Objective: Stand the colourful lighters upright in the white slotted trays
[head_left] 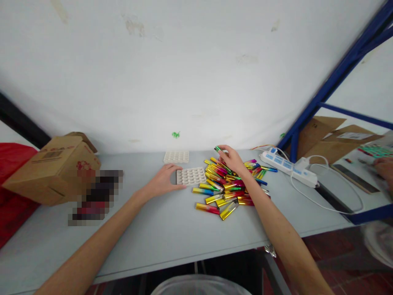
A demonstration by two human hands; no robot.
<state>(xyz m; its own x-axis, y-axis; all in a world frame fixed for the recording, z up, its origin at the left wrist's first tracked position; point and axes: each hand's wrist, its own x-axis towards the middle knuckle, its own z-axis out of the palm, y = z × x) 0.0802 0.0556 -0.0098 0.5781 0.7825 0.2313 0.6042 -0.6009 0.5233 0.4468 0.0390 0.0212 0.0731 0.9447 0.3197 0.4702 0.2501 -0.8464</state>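
while left fingers [174, 167] grip the nearer tray's [190, 176] opposite edges, right fingers [226, 148] pinch a green piece [217, 148] aloft

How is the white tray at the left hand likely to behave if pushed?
The white tray lies flat and looks low and broad, so it would likely slide rather than tip. Its straight edges suggest it is fairly stiff.

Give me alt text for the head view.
A person's left hand holds one end of a white tray, while the right hand pinches a shiny green piece near a pile of shiny multicoloured pieces. A second tray lies behind, with a cardboard box to the left and a power strip to the right.
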